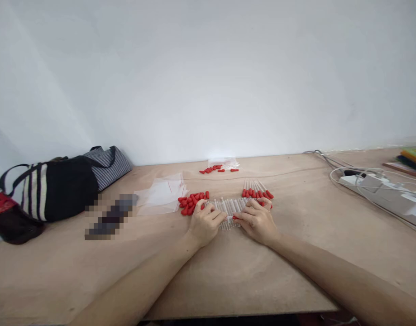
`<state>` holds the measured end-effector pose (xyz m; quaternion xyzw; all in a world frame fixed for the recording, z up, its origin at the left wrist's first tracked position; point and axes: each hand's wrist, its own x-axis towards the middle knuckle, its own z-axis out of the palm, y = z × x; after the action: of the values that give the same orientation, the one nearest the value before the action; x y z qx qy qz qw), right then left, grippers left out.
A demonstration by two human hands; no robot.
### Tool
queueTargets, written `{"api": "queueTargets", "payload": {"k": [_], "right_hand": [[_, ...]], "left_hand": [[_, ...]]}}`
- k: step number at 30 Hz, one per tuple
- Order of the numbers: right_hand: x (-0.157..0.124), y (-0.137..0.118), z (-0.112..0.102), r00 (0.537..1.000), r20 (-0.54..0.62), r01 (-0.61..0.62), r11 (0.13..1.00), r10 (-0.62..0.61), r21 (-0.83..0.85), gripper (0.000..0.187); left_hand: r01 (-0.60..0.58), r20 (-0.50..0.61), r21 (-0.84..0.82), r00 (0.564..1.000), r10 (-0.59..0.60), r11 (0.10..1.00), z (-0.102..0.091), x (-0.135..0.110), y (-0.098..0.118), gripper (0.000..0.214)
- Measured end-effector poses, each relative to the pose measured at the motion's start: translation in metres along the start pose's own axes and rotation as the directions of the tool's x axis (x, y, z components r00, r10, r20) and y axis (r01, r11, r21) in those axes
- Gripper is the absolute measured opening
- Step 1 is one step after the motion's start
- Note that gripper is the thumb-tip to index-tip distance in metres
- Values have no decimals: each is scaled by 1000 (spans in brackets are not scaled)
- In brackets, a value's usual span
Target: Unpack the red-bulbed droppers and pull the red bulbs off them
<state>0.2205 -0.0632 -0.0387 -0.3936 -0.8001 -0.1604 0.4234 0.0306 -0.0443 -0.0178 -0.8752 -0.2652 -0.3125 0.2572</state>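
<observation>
My left hand pinches a thin clear glass dropper tube over the middle of the table. Closed on a red rubber bulb, my right hand brings it against the tube's end. Whether the tube sits inside the bulb I cannot tell. Beneath both hands lies a row of loose glass tubes. A heap of red rubber bulbs rests beside my left fingers. Beyond my right hand, several droppers with red bulbs lie fanned out, tips pointing away.
Farther back are more red-bulbed pieces and a clear bag. Plastic bags lie left, near a blurred-out object, a black bag and a dark bottle. A power strip with cables is right.
</observation>
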Motion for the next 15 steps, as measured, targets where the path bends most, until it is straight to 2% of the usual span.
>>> {"api": "queueTargets", "payload": {"k": [5, 11, 15], "right_hand": [[-4, 2, -1, 999, -25, 42, 999, -43, -34, 10], [-4, 0, -2, 996, -30, 82, 996, -83, -37, 11], [-6, 6, -6, 998, -37, 55, 998, -56, -42, 16]], "left_hand": [[53, 6, 12, 999, -54, 998, -2, -1, 1, 23], [56, -9, -1, 998, -56, 998, -3, 0, 4, 26], [99, 1, -23, 995, -99, 995, -1, -4, -4, 24]]}}
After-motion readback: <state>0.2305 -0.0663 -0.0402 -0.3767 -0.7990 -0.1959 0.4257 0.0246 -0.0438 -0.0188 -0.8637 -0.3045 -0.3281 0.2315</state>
